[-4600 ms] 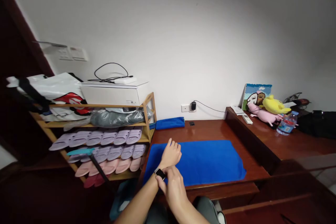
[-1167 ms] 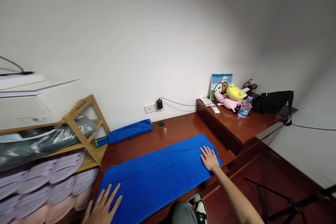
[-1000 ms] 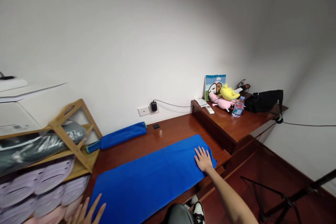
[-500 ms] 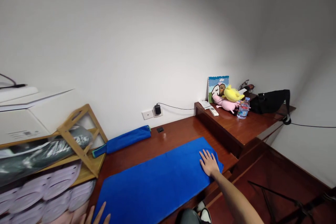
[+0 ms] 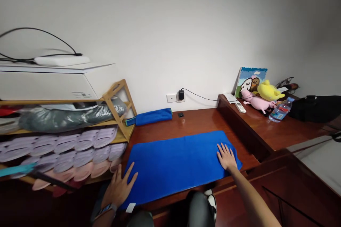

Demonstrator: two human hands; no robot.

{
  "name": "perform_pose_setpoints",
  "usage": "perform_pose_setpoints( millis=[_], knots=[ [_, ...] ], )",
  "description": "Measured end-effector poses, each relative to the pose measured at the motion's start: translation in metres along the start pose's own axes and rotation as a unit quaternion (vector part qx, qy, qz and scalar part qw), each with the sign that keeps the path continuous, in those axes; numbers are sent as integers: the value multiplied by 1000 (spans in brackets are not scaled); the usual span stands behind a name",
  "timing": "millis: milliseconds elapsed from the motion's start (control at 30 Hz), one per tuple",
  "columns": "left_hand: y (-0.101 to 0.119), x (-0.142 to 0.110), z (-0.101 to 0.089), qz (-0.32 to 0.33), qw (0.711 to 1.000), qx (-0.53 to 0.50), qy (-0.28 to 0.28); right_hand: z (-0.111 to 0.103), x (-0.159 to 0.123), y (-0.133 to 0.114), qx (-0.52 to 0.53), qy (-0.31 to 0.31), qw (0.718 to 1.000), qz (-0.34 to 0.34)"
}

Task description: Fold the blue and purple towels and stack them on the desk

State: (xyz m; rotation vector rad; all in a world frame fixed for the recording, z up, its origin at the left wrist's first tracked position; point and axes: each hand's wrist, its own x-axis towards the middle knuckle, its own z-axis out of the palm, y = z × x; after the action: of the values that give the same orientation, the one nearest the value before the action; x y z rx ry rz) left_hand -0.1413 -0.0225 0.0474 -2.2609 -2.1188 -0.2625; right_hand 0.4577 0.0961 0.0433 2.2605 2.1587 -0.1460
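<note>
A blue cloth (image 5: 176, 163) lies spread out on the reddish-brown wooden desk (image 5: 198, 122), with a small white tag at its near left corner. My right hand (image 5: 227, 156) rests palm down near the cloth's right end, fingers spread, where the fabric is slightly rumpled. At the left end is my left hand (image 5: 119, 186), its fingers apart over the cloth's edge and a watch on the wrist. Neither hand grips anything. Behind the cloth, against the wall, sits a rolled or folded blue cloth (image 5: 153, 117) with green edging.
On the left a wooden rack (image 5: 125, 113) holds several pale purple clogs (image 5: 105, 136) and a plastic-wrapped bundle (image 5: 71, 117). To the right, a raised desk section bears plush toys (image 5: 257, 101), a water bottle (image 5: 281, 110), a remote (image 5: 240, 107) and a black bag (image 5: 315, 108). A plugged-in adapter (image 5: 181, 94) is on the wall.
The view has turned left, showing more of the rack. My left hand has come fully into view at the cloth's left edge. My right hand stays on the right end.
</note>
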Motion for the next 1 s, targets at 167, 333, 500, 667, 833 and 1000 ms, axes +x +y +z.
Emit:
perform_pose_setpoints(
  millis=[167, 333, 500, 667, 833, 1000],
  knots=[
    [1, 0, -2, -14, 999, 20, -28, -2, -1, 0, -2, -4, 1000, 3],
    [4, 3, 2, -93, 995, -13, -17, -4, 0, 0, -1, -6, 1000, 4],
    [8, 5, 7, -190, 979, -71, -5, -3, 0, 1, 0, -2, 1000, 2],
    [8, 6, 10, -217, 970, -110, -9, -4, 0, 0, 4, -4, 1000, 2],
    [6, 5, 12, -222, 968, -115, -3, -5, -1, -1, 10, 0, 1000, 2],
    [3, 5, 15, -219, 970, -102, 0, -7, -4, -3, 10, 5, 1000, 0]
  ],
)
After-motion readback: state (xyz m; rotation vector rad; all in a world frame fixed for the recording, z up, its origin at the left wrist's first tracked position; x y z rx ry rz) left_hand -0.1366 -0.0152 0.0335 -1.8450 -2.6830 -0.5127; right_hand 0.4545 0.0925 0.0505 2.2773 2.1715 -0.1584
